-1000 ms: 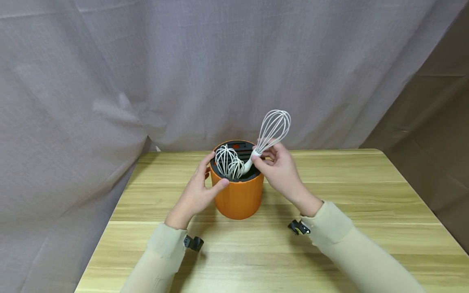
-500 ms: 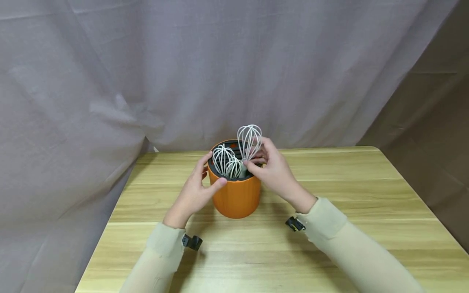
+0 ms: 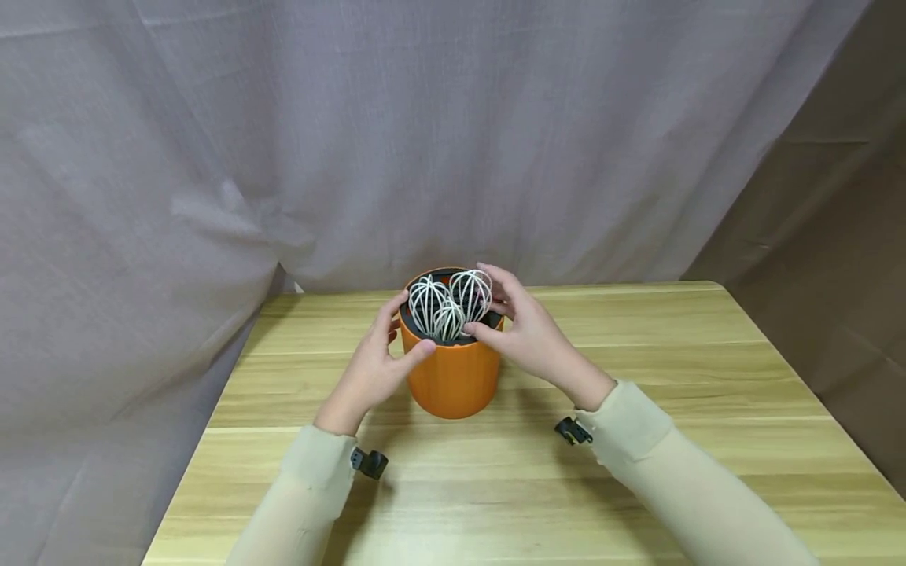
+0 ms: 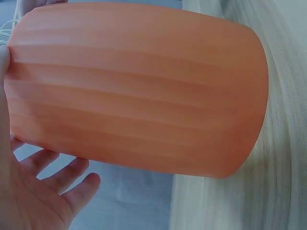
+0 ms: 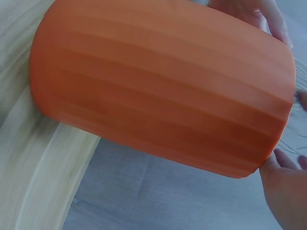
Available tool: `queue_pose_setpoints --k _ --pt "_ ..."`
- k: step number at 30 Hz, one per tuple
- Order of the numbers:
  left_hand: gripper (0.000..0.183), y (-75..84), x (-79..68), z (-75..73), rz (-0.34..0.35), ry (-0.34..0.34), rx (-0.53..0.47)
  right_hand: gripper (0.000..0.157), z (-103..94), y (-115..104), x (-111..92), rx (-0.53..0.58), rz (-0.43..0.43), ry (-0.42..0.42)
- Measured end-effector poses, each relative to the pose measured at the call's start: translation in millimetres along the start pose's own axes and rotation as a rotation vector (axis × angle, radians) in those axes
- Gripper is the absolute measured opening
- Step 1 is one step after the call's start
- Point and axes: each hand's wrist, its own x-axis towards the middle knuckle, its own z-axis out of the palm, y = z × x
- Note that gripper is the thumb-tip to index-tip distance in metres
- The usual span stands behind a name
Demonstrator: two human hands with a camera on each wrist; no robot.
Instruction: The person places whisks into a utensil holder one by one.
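Observation:
An orange utensil holder (image 3: 453,385) with a dark slotted insert (image 3: 442,277) stands upright on the table in the head view. My left hand (image 3: 375,365) holds its left side, thumb on the front rim. Three white whisks, wire heads up, stand in it: a larger whisk (image 3: 427,299) at left, a small whisk (image 3: 449,318) at front, and another whisk (image 3: 470,289) at right. My right hand (image 3: 534,342) holds that right whisk low on its wires, thumb in front and fingers behind. Their handles are hidden. Both wrist views mostly show the holder's ribbed wall (image 4: 139,91).
The holder stands near the back edge of a wood-grain table (image 3: 637,346). A grey curtain (image 3: 453,141) hangs close behind it, and a brown cloth (image 3: 835,259) at the right.
My right hand has swung the whisk upright and lowered it into the holder beside the others. My left hand stays on the holder's left side.

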Motion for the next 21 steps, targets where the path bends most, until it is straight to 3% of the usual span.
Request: queue_pose_setpoints --k 10,14,18,21 --pt "0.077 -2.2 2.0 -0.7 -0.011 -0.004 0.011 0.062 -0.9 4 0 -0.028 -0.002 -0.019" --pt "0.077 -3.8 1.1 0.2 0.001 -0.001 0.022 0.064 -0.9 24 -4 -0.064 -0.004 -0.025" --pt "0.079 -4.8 -3.2 1.2 -0.006 0.0 0.071 0.065 -5.5 46 -16 -0.169 -0.028 0.007" --pt "0.082 -4.9 -10.5 2.3 -0.026 -0.013 0.152 0.065 -12.4 55 -29 -0.315 0.014 0.045"
